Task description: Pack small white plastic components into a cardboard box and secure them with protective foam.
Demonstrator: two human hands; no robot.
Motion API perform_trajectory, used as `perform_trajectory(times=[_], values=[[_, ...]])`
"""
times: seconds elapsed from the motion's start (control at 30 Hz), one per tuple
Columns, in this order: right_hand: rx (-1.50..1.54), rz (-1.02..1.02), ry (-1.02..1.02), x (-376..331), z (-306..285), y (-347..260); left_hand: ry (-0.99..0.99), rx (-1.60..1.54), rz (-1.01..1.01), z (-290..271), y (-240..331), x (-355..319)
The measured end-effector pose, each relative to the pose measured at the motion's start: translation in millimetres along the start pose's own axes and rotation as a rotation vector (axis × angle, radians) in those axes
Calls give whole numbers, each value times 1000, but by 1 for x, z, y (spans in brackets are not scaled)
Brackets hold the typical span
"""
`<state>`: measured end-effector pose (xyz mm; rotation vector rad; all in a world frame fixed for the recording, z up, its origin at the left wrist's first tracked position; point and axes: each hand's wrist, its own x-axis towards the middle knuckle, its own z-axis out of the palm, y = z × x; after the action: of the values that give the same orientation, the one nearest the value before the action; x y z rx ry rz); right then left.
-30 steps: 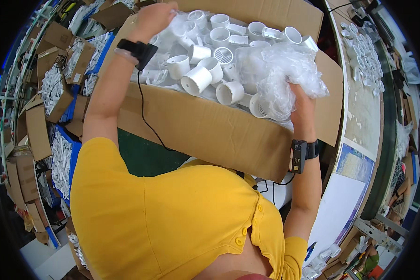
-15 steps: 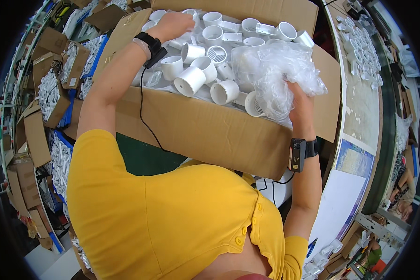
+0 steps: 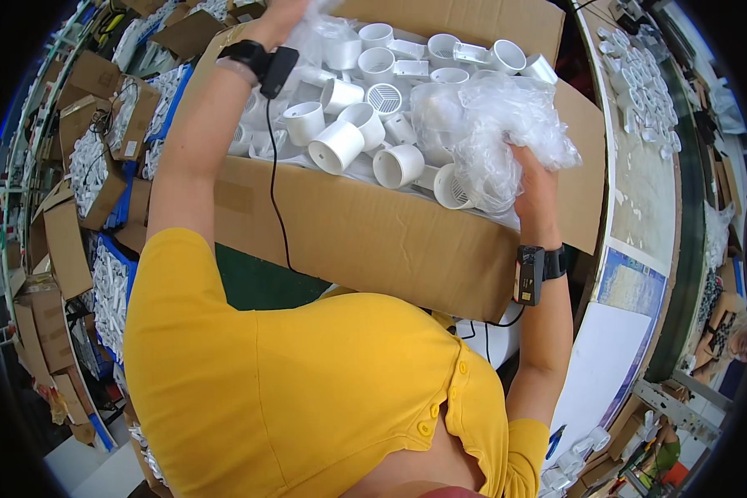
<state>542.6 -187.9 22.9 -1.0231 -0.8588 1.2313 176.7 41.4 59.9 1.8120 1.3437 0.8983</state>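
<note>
While the left hand point(image 3: 280, 21) grips clear film point(image 3: 317, 37) near the carton's point(image 3: 365, 241) far-left corner, the right hand point(image 3: 536, 184) clutches bunched plastic point(image 3: 494, 112) by its near-right corner. Cups point(image 3: 337, 147) lie between.

1. In front of you, an open cardboard box point(image 3: 373, 241) carries white cup-shaped parts point(image 3: 336, 147), lying at mixed angles; crumpled clear plastic point(image 3: 490, 120) covers some at the right.
2. On your right, a tabletop point(image 3: 639, 217) carries clustered white pieces point(image 3: 639, 95) farther off and a plain white sheet point(image 3: 598, 357) nearer you.
</note>
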Motion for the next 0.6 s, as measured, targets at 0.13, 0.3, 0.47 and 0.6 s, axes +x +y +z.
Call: perform_trajectory(times=[0.13, 0.3, 0.47, 0.6], values=[[-8, 10, 11, -4, 6, -5, 10, 436, 653, 29, -4, 4], [-18, 6, -1, -4, 11, -5, -80, 1091, 97, 54, -24, 34], [-44, -15, -9, -7, 8, -13, -84, 1164, 140, 51, -31, 38], [-50, 0, -3, -8, 8, -12, 10, 902, 227, 20, -21, 30]])
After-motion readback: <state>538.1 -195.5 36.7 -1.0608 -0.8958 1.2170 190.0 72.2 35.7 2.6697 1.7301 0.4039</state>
